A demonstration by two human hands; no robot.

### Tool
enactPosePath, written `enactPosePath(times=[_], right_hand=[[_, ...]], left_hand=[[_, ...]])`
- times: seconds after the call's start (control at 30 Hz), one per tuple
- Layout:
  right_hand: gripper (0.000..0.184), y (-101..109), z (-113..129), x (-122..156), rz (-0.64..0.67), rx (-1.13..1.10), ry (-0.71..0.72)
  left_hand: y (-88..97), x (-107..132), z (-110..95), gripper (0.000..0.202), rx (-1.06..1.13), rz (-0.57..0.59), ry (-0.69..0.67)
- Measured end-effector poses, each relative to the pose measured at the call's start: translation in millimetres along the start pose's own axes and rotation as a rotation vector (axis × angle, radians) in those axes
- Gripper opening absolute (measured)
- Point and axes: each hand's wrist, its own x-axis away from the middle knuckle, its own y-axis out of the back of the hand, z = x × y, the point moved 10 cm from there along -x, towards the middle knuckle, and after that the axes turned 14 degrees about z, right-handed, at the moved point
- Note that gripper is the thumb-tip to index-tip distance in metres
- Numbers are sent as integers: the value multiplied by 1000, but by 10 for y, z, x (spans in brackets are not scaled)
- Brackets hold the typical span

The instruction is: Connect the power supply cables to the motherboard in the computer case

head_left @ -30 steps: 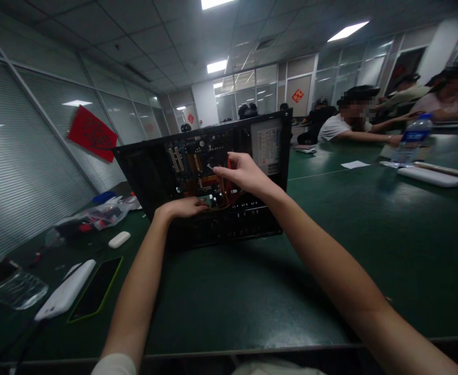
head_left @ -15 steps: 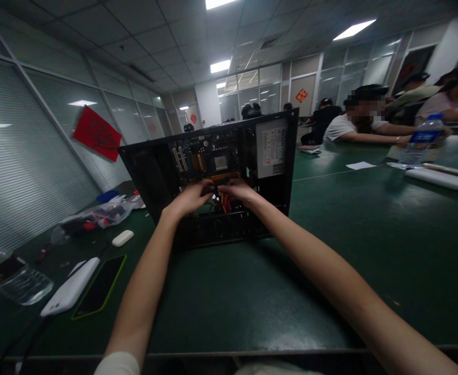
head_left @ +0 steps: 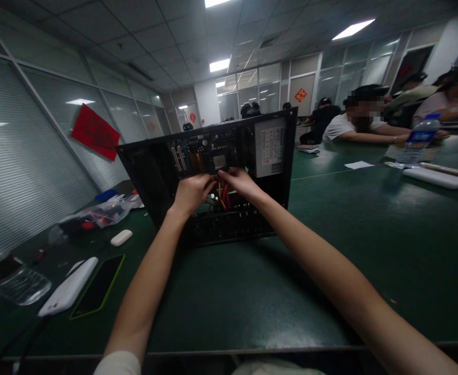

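Two bare hands meet inside an open black computer case point(head_left: 150, 172) that lies on its side on a dark green table point(head_left: 369, 245), toward the table's far edge, left of centre. The left hand point(head_left: 192, 191) and right hand point(head_left: 241, 182) sit close together, fingertips almost touching, just below a square silver chip point(head_left: 220, 161) on the motherboard point(head_left: 197, 153). Both hands have their fingers curled inward over a bundle of red, orange and yellow wires point(head_left: 223, 197); whether either hand actually pinches a wire cannot be told, since the fingertips are hidden in shadow. A grey power supply point(head_left: 270, 147) with a white label fills the case's upper right corner.

Near the table's left edge lie a white oblong device point(head_left: 69, 287) and, just beside it, a dark phone with a green rim point(head_left: 98, 286). Farther back on that side are a small white oval object point(head_left: 121, 238) and a clear plastic bag point(head_left: 99, 213) with red and dark bits in it. A plastic water bottle point(head_left: 15, 281) lies on its side at the left edge.

At the far right corner of the table stand another water bottle point(head_left: 416, 141) with a blue label, a long white object point(head_left: 435, 178) and a sheet of paper point(head_left: 357, 165). Other people point(head_left: 354, 125) sit there, leaning on the table. A red paper decoration point(head_left: 95, 132) hangs on the glass wall at left.
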Motion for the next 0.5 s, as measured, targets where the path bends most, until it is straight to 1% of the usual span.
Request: enactPosePath(times=[0.1, 0.2, 0.27, 0.37, 0.43, 0.5], right_hand=[[43, 25, 148, -9, -3, 174, 100], [44, 90, 174, -8, -76, 246, 121], [42, 172, 149, -2, -164, 251, 102], [37, 264, 111, -2, -268, 244, 61], [33, 276, 100, -17, -295, 213, 45], [30, 261, 65, -39, -300, 126, 19]], left_hand=[[80, 21, 11, 21, -41, -23, 18], [51, 13, -30, 21, -25, 21, -5], [-1, -2, -34, 28, 0, 67, -8], [-79, -15, 14, 41, 70, 153, 0], [-101, -7, 68, 47, 124, 208, 2], [-92, 14, 133, 50, 153, 246, 9]])
